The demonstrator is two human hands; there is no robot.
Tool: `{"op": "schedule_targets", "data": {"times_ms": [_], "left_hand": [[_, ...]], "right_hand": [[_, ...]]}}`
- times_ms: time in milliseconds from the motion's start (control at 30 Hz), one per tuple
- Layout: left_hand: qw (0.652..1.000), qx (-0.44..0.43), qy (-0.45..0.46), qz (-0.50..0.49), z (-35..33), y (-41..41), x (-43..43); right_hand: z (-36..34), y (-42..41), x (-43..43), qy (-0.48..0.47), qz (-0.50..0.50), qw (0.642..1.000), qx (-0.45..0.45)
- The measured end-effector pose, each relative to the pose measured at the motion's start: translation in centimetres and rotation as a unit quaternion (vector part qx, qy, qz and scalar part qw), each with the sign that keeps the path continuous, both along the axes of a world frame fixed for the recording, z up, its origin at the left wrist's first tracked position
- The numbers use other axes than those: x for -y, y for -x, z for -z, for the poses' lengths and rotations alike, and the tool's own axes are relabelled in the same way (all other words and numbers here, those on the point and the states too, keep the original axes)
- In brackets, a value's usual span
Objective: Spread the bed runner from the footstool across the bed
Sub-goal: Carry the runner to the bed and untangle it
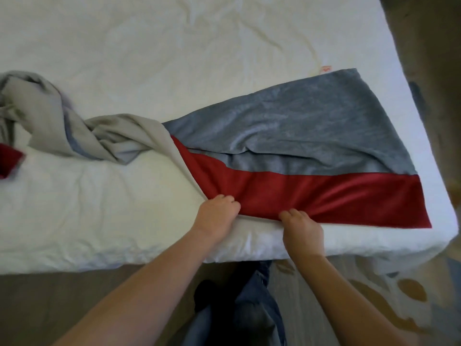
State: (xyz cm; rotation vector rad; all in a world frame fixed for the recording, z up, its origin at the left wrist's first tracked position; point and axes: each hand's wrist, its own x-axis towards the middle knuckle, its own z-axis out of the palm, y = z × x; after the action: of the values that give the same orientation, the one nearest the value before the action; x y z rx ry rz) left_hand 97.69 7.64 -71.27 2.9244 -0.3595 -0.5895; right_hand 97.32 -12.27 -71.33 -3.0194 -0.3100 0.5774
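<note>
The bed runner [299, 146], grey with a red band along its near side, lies on the white bed [124, 58]. Its right half is flat, reaching close to the bed's right edge. Its left half is twisted and bunched, pale underside up, trailing off to the far left. My left hand [217, 213] grips the runner's near red edge where the flat part meets the twist. My right hand [301, 228] pinches the same red edge a little to the right, at the mattress's front edge. The footstool is not in view.
A separate bit of red fabric [10, 158] shows at the left border. My legs in blue jeans [252, 308] stand on the brown floor [74, 295] against the bed's front. A patterned rug [399, 295] lies at the lower right.
</note>
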Motion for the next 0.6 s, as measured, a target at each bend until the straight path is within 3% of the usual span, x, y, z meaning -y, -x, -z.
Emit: {"op": "schedule_targets", "data": {"times_ms": [300, 467, 600], "left_hand": [[0.999, -0.047, 0.012, 0.003, 0.4, 3.3, -1.8], [0.994, -0.080, 0.079, -0.002, 0.4, 1.8, -2.8], [0.991, -0.016, 0.122, -0.054, 0.2, -1.6, -3.8]], "right_hand": [[0.1, 1.7, -2.5, 0.065, -0.045, 0.994, -0.076], [0.5, 0.5, -2.5, 0.053, -0.081, 0.992, -0.081], [0.7, -2.5, -2.0, 0.008, -0.098, 0.994, -0.046]]}}
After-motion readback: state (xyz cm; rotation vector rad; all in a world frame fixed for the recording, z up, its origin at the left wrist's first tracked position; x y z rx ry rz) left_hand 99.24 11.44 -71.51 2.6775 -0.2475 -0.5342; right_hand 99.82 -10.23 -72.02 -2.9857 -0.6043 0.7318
